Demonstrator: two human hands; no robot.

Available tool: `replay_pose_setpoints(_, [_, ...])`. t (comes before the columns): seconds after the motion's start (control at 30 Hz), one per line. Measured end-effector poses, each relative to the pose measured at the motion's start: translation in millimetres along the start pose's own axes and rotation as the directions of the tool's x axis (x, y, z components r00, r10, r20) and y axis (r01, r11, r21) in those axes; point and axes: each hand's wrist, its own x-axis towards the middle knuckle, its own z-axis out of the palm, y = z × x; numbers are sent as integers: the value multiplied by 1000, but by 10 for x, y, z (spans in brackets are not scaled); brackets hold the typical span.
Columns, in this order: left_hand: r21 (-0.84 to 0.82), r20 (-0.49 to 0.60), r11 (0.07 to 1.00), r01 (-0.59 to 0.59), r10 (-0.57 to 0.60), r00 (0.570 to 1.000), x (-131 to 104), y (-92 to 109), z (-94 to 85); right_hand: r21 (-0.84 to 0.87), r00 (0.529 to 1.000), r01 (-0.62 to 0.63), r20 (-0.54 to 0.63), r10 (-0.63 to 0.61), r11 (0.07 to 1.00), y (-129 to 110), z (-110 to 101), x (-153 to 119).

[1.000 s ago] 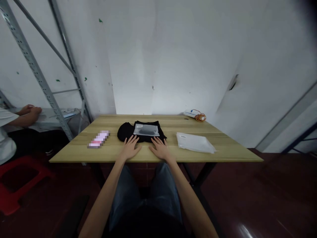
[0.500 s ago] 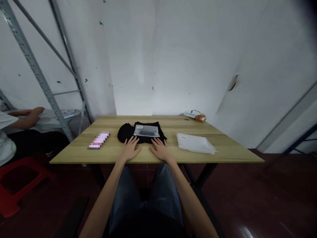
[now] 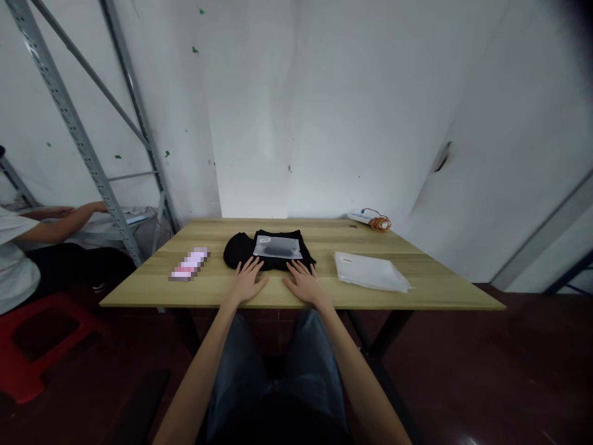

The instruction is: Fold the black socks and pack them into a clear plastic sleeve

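Note:
A folded black garment (image 3: 238, 250) lies on the wooden table in front of me, with a rounded part sticking out on its left. On top of it rests a clear plastic bag (image 3: 278, 247) with a small label and something dark showing through. My left hand (image 3: 245, 281) lies flat with fingers spread, its fingertips at the garment's near edge. Likewise flat and spread, my right hand (image 3: 303, 282) has its fingertips at the near right edge of the garment. Neither hand holds anything.
A stack of frosted plastic bags (image 3: 370, 272) lies on the table (image 3: 440, 296) at right. A blurred-out phone-like thing (image 3: 189, 264) is at left. A power strip with coiled orange cable (image 3: 380, 222) sits at the back. Beyond a metal rack (image 3: 78, 123), another person sits near a red stool (image 3: 50, 352).
The view has shifted slightly, so everything sits a little further right and lower. My hands stay in place at the garment. The other person's arm reaches further right.

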Motion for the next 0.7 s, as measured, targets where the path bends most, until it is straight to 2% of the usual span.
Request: replay_pose_setpoints(0.7, [-16,0,1000,-5,5,1000,-17,0,-12,-2,1000,-12,1,12,1000,13,14,16])
